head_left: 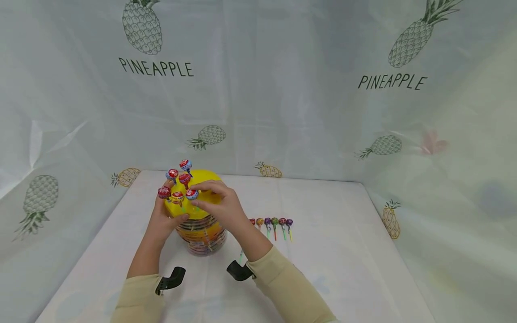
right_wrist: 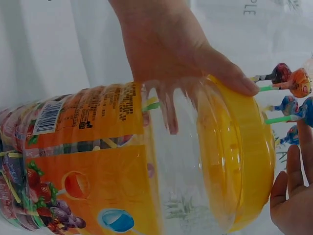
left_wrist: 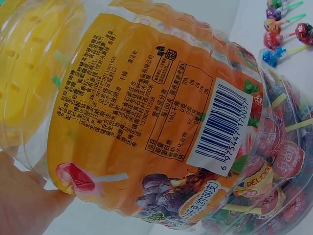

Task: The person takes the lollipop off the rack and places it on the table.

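The left grip (head_left: 163, 218) clasps the candy jar (head_left: 202, 234) at its yellow lid (head_left: 208, 176), above which the nearer right grip (head_left: 224, 206) pinches a blue-and-red lollipop (head_left: 191, 194), stick roughly along the jar's long axis, with a lollipop row (head_left: 275, 221) rightward on the bench (head_left: 335, 251).

Left sleeve (head_left: 139, 298): plain beige
Right sleeve (head_left: 288, 287): matching beige, creased
Wrist pieces (head_left: 173, 279): black, bent, one at each sleeve

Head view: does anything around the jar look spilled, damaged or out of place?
Nothing looks spilled or damaged. One small oddity: a green stick lies on the white table apart from the neat row of lollipops, partly hidden by the right forearm, so what it belongs to is unclear.
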